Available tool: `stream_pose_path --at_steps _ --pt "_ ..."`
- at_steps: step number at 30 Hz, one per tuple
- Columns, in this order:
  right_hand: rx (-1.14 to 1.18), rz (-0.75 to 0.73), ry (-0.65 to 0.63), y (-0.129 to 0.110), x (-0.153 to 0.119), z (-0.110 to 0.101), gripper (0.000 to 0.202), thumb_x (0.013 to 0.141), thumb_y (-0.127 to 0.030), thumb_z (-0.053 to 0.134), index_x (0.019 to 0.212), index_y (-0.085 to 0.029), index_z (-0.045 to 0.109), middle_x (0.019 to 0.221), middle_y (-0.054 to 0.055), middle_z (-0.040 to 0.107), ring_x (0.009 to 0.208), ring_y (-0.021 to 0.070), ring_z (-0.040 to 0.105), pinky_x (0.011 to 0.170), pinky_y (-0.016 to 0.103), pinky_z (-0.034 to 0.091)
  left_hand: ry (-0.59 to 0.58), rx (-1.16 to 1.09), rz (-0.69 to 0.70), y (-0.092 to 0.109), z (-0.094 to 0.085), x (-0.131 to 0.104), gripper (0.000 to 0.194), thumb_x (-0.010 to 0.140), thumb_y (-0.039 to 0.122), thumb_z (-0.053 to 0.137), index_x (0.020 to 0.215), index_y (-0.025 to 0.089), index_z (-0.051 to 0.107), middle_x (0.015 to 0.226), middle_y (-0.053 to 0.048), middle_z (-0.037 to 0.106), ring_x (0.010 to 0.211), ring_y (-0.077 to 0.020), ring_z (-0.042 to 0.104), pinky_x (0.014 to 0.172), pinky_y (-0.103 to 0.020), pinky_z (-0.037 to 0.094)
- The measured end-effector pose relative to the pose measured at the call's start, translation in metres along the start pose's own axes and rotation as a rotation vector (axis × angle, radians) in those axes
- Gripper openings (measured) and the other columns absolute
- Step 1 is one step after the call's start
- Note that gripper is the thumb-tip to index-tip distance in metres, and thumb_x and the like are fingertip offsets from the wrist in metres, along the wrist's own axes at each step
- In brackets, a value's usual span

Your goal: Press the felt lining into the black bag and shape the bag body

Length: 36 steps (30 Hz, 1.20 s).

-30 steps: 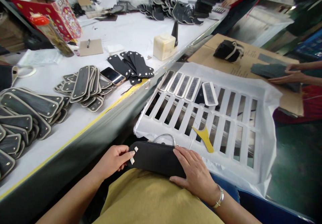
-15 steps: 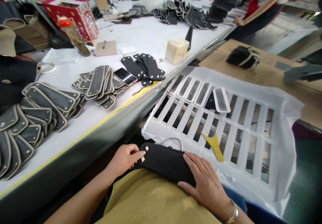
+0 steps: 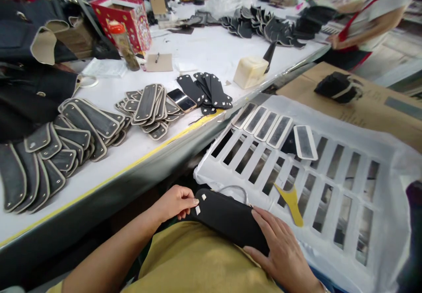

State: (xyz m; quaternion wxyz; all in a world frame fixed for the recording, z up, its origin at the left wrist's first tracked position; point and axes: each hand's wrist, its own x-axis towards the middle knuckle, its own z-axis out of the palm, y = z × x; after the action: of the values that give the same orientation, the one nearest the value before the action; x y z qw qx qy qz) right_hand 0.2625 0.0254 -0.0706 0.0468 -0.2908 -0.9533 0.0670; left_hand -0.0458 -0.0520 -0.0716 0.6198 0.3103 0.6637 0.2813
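Note:
A long black panel [image 3: 231,220] with a rounded end rests against my lap. Two small white tabs show near its left end, and a thin pale loop [image 3: 239,188] rises from its far edge. My left hand [image 3: 176,204] pinches the panel's left end beside the tabs, thumb on top and fingers curled. Over the right end lies my right hand [image 3: 285,249], gripping it with the fingers across the top and the thumb at the near edge. Just beyond, a yellow forked piece [image 3: 292,201] lies on a white slotted frame [image 3: 206,170].
Piles of grey, pale-edged panels [image 3: 92,119] cover the left of the white table, near a phone [image 3: 181,99] and black tabbed pieces [image 3: 212,91]. A yellowish block [image 3: 250,72] stands by the table edge. Another person [image 3: 362,34] is at the far right.
The view has turned a little left, so the surroundings sit further right in the picture. Both hands keep the same hold on the black panel.

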Motion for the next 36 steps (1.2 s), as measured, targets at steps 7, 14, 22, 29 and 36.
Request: stream_pose_path --at_steps 7,14,22,29,36 --pt "-0.003 0.006 0.001 -0.001 0.004 0.001 0.068 0.074 -0.052 0.060 0.128 -0.014 0.043 0.128 0.013 0.050 0.113 0.0277 0.049 0.092 0.043 0.044 0.064 0.064 0.011 0.002 0.003 -0.002 0.032 0.072 0.046 0.057 0.063 0.016 0.052 0.048 0.004 0.050 0.038 -0.0077 0.043 0.039 -0.019 0.034" --pt "0.008 0.015 -0.038 0.001 0.001 -0.003 0.067 0.076 -0.052 0.059 0.129 -0.016 0.042 0.129 0.013 0.049 0.115 0.0279 0.048 0.096 0.045 0.041 0.127 0.274 0.081 0.005 0.005 -0.004 0.029 0.075 0.041 0.054 0.061 0.016 0.054 0.048 0.002 0.053 0.042 -0.0099 0.048 0.041 -0.020 0.032" --pt "0.034 -0.035 -0.028 -0.038 0.046 0.003 0.078 0.076 -0.058 0.056 0.135 -0.011 0.035 0.135 0.015 0.043 0.123 0.0295 0.041 0.106 0.048 0.029 0.172 0.290 0.104 0.004 0.006 -0.002 0.028 0.073 0.042 0.055 0.061 0.016 0.055 0.046 0.002 0.052 0.040 -0.0106 0.049 0.040 -0.020 0.033" --pt "0.081 -0.067 -0.074 -0.059 0.075 0.012 0.077 0.074 -0.055 0.061 0.134 -0.012 0.038 0.134 0.015 0.045 0.120 0.0296 0.042 0.098 0.046 0.038 0.115 0.179 0.033 0.001 0.002 0.001 0.029 0.071 0.043 0.058 0.062 0.016 0.052 0.048 0.003 0.052 0.039 -0.0103 0.048 0.036 -0.020 0.035" --pt "0.081 -0.063 -0.059 -0.059 0.075 0.013 0.063 0.081 -0.048 0.054 0.132 -0.014 0.040 0.132 0.015 0.046 0.118 0.0289 0.044 0.096 0.046 0.039 0.084 -0.044 0.088 -0.021 -0.012 0.007 0.043 0.074 0.058 0.054 0.064 0.016 0.050 0.050 0.004 0.050 0.039 -0.0075 0.044 0.036 -0.019 0.034"
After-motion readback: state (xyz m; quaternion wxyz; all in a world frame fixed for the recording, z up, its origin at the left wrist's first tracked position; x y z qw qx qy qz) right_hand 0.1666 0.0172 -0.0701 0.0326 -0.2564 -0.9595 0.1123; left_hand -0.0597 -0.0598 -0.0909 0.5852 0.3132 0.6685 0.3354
